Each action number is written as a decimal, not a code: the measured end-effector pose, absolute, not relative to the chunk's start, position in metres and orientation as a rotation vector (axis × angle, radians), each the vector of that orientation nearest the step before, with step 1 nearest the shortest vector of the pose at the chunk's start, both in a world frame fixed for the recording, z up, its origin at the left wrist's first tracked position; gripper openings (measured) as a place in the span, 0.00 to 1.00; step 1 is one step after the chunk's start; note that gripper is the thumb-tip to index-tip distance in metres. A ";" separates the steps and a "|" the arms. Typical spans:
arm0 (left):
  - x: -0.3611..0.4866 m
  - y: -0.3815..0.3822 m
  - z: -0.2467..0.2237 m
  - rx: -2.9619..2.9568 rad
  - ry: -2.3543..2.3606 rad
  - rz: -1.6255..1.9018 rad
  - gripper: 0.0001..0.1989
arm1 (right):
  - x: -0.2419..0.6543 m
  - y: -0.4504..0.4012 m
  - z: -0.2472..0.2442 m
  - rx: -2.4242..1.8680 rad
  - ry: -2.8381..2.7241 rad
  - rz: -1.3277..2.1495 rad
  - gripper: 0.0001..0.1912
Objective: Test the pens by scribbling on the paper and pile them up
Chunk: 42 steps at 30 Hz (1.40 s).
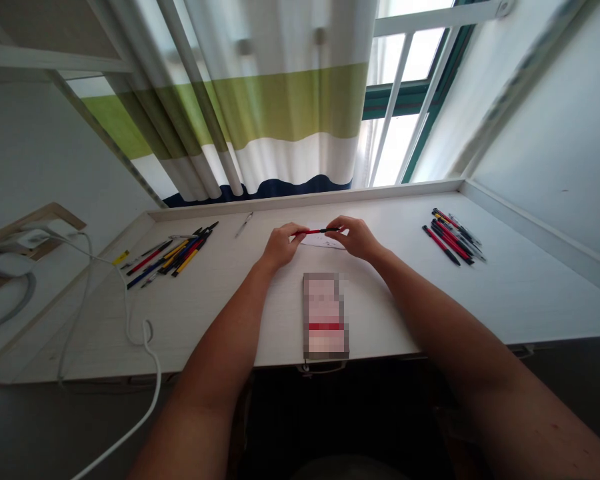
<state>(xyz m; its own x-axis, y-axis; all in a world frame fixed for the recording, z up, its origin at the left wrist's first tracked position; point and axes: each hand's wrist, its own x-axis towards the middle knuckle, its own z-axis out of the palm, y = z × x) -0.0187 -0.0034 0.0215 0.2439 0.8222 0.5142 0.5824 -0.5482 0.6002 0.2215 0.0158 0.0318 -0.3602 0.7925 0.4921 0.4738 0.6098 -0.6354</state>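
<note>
The left hand and the right hand hold one red and black pen between them, level, just above the table. The left fingers pinch the red end; the right fingers pinch the black end. Under the pen lies a small white paper. A pile of mixed pens lies well to the left, and a group of red pens well to the right. A blurred flat object lies near the table edge, between the forearms.

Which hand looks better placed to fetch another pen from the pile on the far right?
Probably the right hand: it sits nearer the right pile of pens, though both hands grip the red pen.
</note>
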 end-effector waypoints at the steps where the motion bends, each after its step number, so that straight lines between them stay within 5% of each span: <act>1: -0.019 -0.003 0.022 2.247 1.296 1.191 0.09 | 0.222 0.016 0.032 -1.041 -2.048 0.488 0.20; 3: -0.019 -0.003 0.022 2.274 1.275 1.169 0.09 | 0.222 0.016 0.032 -1.131 -2.084 0.457 0.27; 8: -0.019 -0.002 0.020 2.248 1.298 1.151 0.09 | 0.225 0.018 0.029 -1.011 -2.094 0.350 0.20; 12: -0.020 -0.001 0.020 2.256 1.278 1.137 0.09 | 0.227 0.019 0.029 -1.137 -2.187 0.377 0.29; 17: -0.021 -0.002 0.020 2.192 1.299 1.142 0.09 | 0.228 0.020 0.029 -1.030 -2.179 0.289 0.18; 21: -0.023 -0.001 0.019 2.174 1.257 1.144 0.09 | 0.227 0.019 0.028 -1.089 -2.254 0.297 0.25; 27: -0.023 -0.002 0.019 2.145 1.272 1.144 0.09 | 0.226 0.018 0.029 -0.994 -2.261 0.200 0.14; 34: -0.018 -0.004 0.030 2.360 1.225 1.175 0.09 | 0.226 0.016 0.031 -1.167 -2.273 0.464 0.26; 42: -0.018 -0.004 0.028 2.323 1.343 1.120 0.09 | 0.228 0.020 0.029 -1.041 -2.346 0.267 0.18</act>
<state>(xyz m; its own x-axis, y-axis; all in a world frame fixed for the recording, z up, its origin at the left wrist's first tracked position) -0.0178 -0.0039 0.0285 0.2869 0.8171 0.5000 0.6387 -0.5521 0.5359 0.2281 0.0197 0.0288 -0.5462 0.7322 0.4069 0.6219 0.6799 -0.3885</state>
